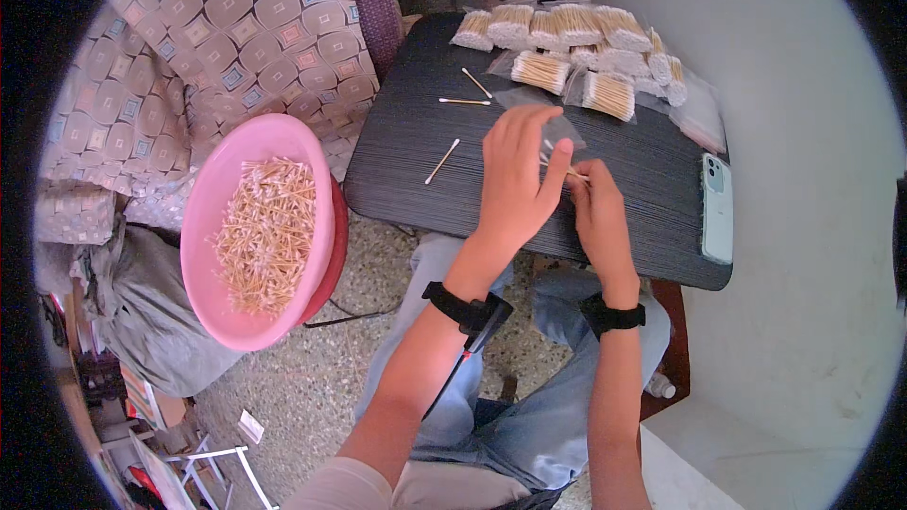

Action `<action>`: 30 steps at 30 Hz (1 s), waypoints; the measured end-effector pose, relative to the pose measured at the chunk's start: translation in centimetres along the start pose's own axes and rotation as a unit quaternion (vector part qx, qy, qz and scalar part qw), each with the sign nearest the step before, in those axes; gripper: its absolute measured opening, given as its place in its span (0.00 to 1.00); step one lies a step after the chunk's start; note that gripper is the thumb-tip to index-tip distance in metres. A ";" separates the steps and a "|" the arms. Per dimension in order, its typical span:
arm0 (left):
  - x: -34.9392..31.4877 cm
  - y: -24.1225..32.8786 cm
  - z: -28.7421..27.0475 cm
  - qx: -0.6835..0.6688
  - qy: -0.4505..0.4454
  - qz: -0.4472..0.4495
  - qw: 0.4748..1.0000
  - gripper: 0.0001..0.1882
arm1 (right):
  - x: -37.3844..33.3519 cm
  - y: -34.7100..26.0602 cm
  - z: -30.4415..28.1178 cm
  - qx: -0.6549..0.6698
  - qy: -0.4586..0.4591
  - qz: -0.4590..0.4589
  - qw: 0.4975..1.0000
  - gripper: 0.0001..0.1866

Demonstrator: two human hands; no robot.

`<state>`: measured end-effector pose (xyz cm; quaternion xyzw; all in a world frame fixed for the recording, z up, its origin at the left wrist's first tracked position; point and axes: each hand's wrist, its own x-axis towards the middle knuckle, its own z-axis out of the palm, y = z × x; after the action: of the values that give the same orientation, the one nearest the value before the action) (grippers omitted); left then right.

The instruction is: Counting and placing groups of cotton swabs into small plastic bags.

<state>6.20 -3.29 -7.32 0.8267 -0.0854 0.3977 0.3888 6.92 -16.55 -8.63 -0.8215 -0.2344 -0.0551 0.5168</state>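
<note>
Left to right: pink basin [201, 244] of loose swabs [269, 236], nine o'clock; left hand [518, 170], thumb and fingers spread about a clear bag [570, 130], grip indeterminable; right hand [602, 212], fingers pinching held swabs [573, 174], two o'clock; bagged bundles [609, 95] on bench [661, 189], one o'clock.

**Partly blind around the hands**

Can't count cotton swabs [576, 175] pinched by right hand [605, 212], too small and partly hidden inside grip. Can't trace clear bag [571, 129] behind left hand [515, 165]: overlapped and see-through. Can't see most of red base [340, 227] below pink basin [200, 227]. Can't sort clutter [151, 416] at lower left, cut by fisheye edge. Can't follow right forearm [614, 406] past bottom edge.
</note>
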 end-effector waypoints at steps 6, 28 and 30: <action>-0.2 0.2 -0.5 -0.149 -0.116 -0.123 0.974 0.13 | 0.0 -0.8 0.8 0.087 -0.057 0.012 0.994 0.07; 0.2 0.2 -1.6 -0.277 -0.152 -0.045 0.948 0.09 | 0.2 -1.0 -1.7 0.487 -0.129 0.176 0.845 0.20; 0.1 -0.2 -1.8 -0.213 -0.145 0.009 0.966 0.08 | 0.1 -1.7 -1.7 0.512 -0.109 0.174 0.834 0.23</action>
<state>5.34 -1.85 -6.67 0.7728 -0.2309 0.2491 0.5361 6.54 -17.38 -6.38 -0.4679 -0.1374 0.2534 0.8355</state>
